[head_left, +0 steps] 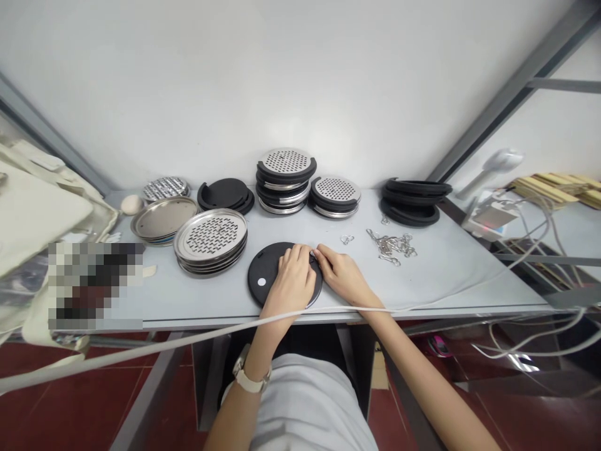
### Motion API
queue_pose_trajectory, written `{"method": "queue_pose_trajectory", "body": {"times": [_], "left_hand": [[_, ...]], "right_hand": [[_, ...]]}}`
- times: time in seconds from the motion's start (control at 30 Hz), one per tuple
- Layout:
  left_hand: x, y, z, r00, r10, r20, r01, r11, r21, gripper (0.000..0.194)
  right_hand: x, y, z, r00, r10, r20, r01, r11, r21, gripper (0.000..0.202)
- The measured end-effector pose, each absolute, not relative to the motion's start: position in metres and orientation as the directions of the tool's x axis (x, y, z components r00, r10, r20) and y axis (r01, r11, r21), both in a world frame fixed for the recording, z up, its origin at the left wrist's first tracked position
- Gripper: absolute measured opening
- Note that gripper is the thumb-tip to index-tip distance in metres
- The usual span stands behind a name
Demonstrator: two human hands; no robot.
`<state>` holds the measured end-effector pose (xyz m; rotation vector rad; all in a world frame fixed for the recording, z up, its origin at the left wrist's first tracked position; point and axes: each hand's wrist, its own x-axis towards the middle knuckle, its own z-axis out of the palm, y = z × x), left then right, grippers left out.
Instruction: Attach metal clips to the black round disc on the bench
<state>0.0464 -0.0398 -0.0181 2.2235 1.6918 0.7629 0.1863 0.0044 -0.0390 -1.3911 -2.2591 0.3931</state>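
Left hand (292,279) on round matte-black disc (267,266), finger closure unclear; right hand (345,274) finger-pinches a small silver piece (313,252), which we judge may slip if pushed off-angle.

Both hands (293,275) (342,272) palms down, close together

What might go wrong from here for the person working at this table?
The white cable appears to cross in front of both forearms, so it might snag a moving arm. The left hand and right hand meet at the edge of the black disc, where a fingertip could get pinched. The tall stack of discs looks uneven and might topple if bumped.
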Motion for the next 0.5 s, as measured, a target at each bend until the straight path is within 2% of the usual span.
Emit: {"method": "queue_pose_trajectory", "body": {"times": [0.5], "left_hand": [[0.0465, -0.0382, -0.0199, 0.167, 0.954, 0.250, 0.801, -0.279, 0.529, 0.034]], "right_hand": [[0.1814, 0.0111, -0.0401, -0.400, 0.895, 0.197, 0.793, 0.446, -0.415, 0.028]]}}
